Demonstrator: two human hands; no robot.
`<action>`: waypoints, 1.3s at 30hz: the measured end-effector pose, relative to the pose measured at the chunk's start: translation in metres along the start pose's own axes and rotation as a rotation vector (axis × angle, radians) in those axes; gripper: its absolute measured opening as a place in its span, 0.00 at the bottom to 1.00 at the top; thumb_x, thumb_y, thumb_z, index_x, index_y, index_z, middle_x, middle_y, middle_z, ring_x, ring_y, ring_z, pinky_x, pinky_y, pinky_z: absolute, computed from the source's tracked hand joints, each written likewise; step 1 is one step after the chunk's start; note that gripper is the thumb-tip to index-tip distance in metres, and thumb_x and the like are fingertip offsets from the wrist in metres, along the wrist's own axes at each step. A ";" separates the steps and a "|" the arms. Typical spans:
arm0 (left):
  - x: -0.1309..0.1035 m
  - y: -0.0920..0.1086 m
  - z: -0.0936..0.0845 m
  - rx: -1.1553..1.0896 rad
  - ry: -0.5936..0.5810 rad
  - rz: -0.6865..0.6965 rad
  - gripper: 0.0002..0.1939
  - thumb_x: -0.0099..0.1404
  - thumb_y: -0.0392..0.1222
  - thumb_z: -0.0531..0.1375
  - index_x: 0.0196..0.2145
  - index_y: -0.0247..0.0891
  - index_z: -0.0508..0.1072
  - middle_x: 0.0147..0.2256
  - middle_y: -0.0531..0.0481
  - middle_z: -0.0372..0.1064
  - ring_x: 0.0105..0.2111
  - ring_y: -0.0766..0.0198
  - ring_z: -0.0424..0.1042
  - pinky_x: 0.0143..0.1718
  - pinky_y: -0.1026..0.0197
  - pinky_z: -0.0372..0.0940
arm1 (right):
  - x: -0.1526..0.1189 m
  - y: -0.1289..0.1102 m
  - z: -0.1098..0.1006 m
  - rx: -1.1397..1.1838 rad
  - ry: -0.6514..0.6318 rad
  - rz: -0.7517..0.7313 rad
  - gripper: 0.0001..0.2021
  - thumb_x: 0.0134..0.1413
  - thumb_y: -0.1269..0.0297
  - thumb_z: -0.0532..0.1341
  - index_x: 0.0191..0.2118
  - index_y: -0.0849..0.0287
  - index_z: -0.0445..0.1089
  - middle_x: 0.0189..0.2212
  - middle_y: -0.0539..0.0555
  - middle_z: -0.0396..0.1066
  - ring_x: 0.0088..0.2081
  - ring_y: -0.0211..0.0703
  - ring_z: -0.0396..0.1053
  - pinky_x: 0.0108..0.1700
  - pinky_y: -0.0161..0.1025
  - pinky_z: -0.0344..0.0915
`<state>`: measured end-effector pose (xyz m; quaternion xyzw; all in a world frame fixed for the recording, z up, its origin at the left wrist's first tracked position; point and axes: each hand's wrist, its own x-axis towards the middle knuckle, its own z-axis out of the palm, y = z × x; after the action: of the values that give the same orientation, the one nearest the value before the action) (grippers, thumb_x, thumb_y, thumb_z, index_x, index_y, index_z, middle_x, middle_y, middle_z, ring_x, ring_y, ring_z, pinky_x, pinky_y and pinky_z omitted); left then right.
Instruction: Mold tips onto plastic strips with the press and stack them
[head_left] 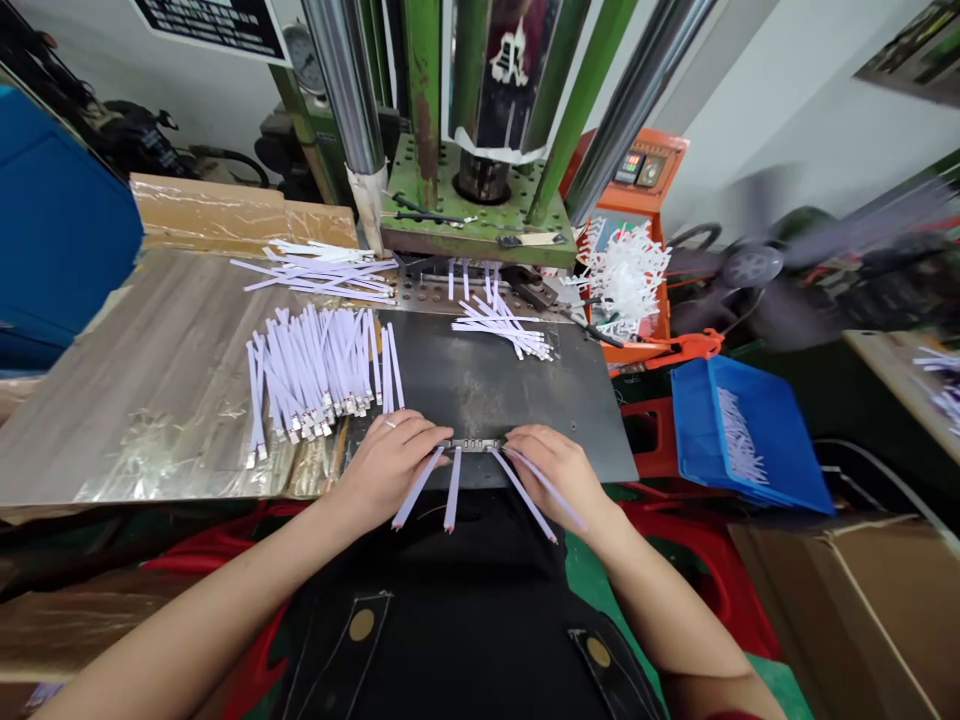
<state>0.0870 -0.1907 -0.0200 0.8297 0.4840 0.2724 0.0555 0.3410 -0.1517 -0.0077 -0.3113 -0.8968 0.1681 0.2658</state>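
A narrow slotted metal bar (474, 445) lies across the front of the dark metal plate (480, 385). Its left end is pinched in the fingers of my left hand (394, 462), which wears a ring. At the other end, my right hand (559, 470) has its fingers closed on the bar. Several flat lavender strips (453, 490) extend from the bar towards my body, one of them lying over my right hand. Left of the plate lies a dense pile of similar strips (319, 365) with metallic ends. A looser pile (510, 328) rests farther back on the plate.
Behind the plate stands a green press (480, 242) with thick steel columns. More strips (322, 272) lie at the back left. White plastic pieces (626, 275) fill an orange machine (656, 165). At right are a spinning fan (754, 265), a blue bin (780, 430) and a cardboard box (892, 590).
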 end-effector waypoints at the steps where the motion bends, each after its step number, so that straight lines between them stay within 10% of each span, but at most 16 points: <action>1: -0.003 0.001 0.000 0.000 0.014 -0.003 0.10 0.70 0.40 0.57 0.46 0.36 0.74 0.39 0.46 0.76 0.42 0.57 0.72 0.45 0.54 0.64 | -0.001 -0.002 0.000 -0.032 -0.036 0.000 0.11 0.66 0.75 0.52 0.43 0.63 0.71 0.41 0.63 0.74 0.43 0.50 0.72 0.46 0.47 0.72; 10: -0.039 -0.021 -0.045 0.108 0.029 -0.004 0.12 0.69 0.38 0.58 0.50 0.40 0.73 0.45 0.47 0.76 0.47 0.54 0.73 0.51 0.51 0.65 | 0.049 0.014 -0.025 0.243 -0.487 0.013 0.10 0.65 0.75 0.56 0.43 0.58 0.74 0.42 0.54 0.76 0.45 0.43 0.73 0.51 0.40 0.68; 18: -0.003 -0.051 -0.047 0.411 -0.290 -0.226 0.23 0.64 0.27 0.48 0.52 0.34 0.73 0.56 0.38 0.69 0.63 0.37 0.58 0.62 0.25 0.41 | 0.153 -0.045 0.061 -0.262 -0.450 0.148 0.19 0.61 0.54 0.65 0.48 0.66 0.69 0.43 0.63 0.72 0.43 0.55 0.72 0.43 0.45 0.68; 26: -0.006 -0.015 -0.021 0.129 -0.422 -0.132 0.32 0.61 0.27 0.46 0.64 0.30 0.61 0.63 0.36 0.59 0.64 0.47 0.58 0.66 0.31 0.42 | 0.121 -0.019 0.034 -0.190 -0.583 0.278 0.07 0.63 0.70 0.61 0.46 0.63 0.67 0.40 0.59 0.74 0.41 0.51 0.74 0.39 0.40 0.65; 32: -0.002 -0.019 -0.025 0.360 -0.279 -0.406 0.28 0.62 0.27 0.46 0.59 0.25 0.67 0.59 0.26 0.63 0.61 0.36 0.62 0.62 0.23 0.33 | 0.116 -0.022 0.035 -0.145 -0.555 0.355 0.13 0.60 0.68 0.65 0.49 0.63 0.66 0.42 0.60 0.74 0.43 0.53 0.73 0.40 0.40 0.63; 39: -0.004 -0.002 -0.009 0.261 -0.362 -0.196 0.29 0.62 0.27 0.45 0.59 0.28 0.67 0.60 0.32 0.63 0.60 0.40 0.63 0.62 0.23 0.34 | 0.114 -0.019 0.038 -0.107 -0.539 0.277 0.10 0.64 0.72 0.59 0.50 0.66 0.66 0.39 0.60 0.74 0.42 0.52 0.74 0.41 0.40 0.64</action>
<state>0.0793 -0.1952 -0.0145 0.8142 0.5756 0.0475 0.0598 0.2345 -0.0975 0.0127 -0.3883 -0.8916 0.2319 -0.0237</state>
